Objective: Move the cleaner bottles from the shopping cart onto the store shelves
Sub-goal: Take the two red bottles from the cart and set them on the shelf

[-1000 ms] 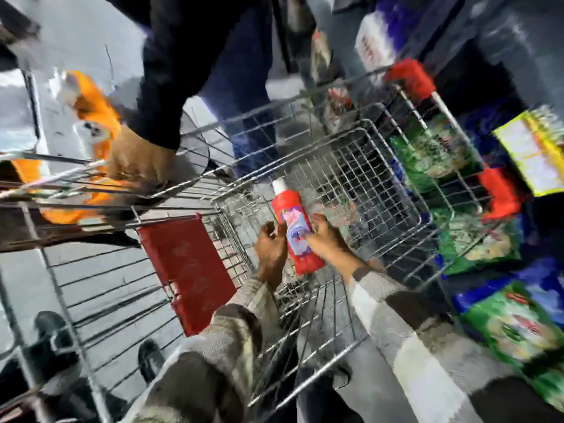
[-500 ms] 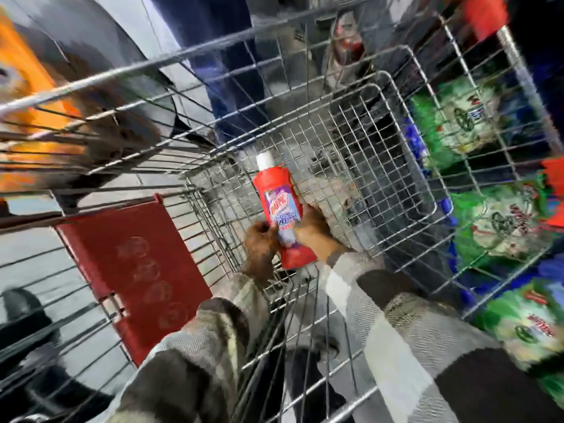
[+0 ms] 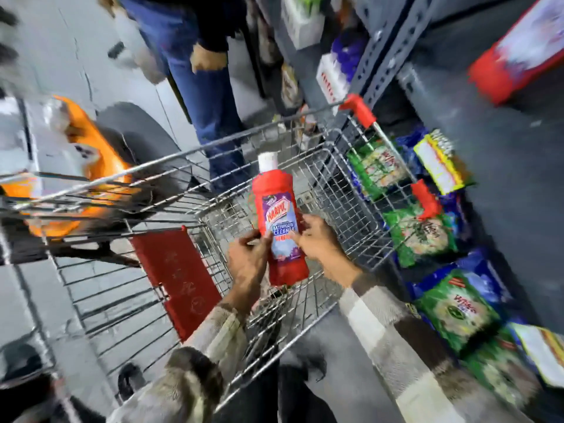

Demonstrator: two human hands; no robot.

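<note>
**Red cleaner bottle held in both hands above the cart basket**

Cleaner bottle (image 3: 280, 227): red body, white cap at top, purple-and-white label facing the camera, the words "bathroom cleaner" legible. It stands roughly upright, tilted slightly to the left at the top, and sits over the wire basket of the shopping cart (image 3: 345, 190), lifted clear of the basket floor as far as the view shows.

Left hand (image 3: 248, 261): fingers curled around the bottle's lower left edge, thumb and fingertips pressed onto the label. Closed grip on the bottle.

Right hand (image 3: 319, 242): fingers bent and laid on the label's right side, thumb hidden behind the bottle. It also grips the bottle, more loosely spread than the left.

Both sleeves are a pale and brown check.

Cart: silver wire, red corner guards (image 3: 358, 109) on the far rim, a red flap (image 3: 177, 279) folded down at the near left. No other bottles can be made out inside; the basket floor is partly blurred.

Store shelves (image 3: 488, 154): grey metal, right of the cart. Green packets (image 3: 421, 236) are stacked low, just beside the cart's right wall. A red-edged box (image 3: 518, 47) lies on a higher shelf.

A second person in blue jeans (image 3: 201, 96) stands beyond the cart. An orange bag (image 3: 88, 154) lies at left, blurred.
</note>
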